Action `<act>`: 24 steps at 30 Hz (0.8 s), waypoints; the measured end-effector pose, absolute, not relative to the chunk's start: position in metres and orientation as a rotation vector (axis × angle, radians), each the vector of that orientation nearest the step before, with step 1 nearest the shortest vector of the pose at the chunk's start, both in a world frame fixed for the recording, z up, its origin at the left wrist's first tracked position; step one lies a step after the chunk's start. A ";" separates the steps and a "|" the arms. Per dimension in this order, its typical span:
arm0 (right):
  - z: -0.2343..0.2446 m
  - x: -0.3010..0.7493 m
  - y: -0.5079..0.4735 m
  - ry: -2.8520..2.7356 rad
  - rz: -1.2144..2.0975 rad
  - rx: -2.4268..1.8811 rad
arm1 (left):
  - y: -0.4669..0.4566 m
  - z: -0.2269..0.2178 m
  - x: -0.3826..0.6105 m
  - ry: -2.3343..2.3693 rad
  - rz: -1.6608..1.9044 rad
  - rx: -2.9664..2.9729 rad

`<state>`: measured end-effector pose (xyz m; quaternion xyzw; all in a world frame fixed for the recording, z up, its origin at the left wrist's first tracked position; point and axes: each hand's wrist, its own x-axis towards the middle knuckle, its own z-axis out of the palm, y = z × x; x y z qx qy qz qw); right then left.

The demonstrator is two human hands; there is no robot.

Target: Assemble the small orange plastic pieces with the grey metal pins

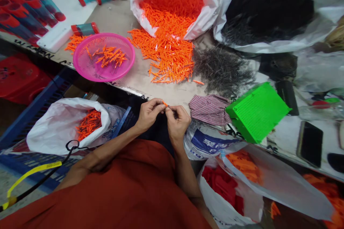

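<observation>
My left hand [148, 113] and my right hand [177, 121] meet just below the table edge, fingers pinched together. Between them sits a small orange plastic piece [165, 104], held at the fingertips of both hands. A thin dark item may also be in my right hand, but it is too small to make out. On the table above lies a spread of the same orange pieces [168, 55] spilling from a white bag [208, 10], and beside it a heap of thin dark metal pins [221, 69].
A pink basket [83, 66] holds some orange pieces. A green perforated box [256, 111], a checked cloth [209, 109], a phone [309, 143] and a bag of black parts [268, 14] lie right. Red-capped tubes [29, 10] lie far left. Bags of orange parts [64, 125] stand below.
</observation>
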<state>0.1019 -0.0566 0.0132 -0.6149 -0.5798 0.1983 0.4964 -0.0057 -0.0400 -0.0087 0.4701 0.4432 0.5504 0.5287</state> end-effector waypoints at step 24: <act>0.008 0.101 -0.059 -1.375 0.507 -1.438 | -0.037 -0.009 0.003 0.936 1.359 0.769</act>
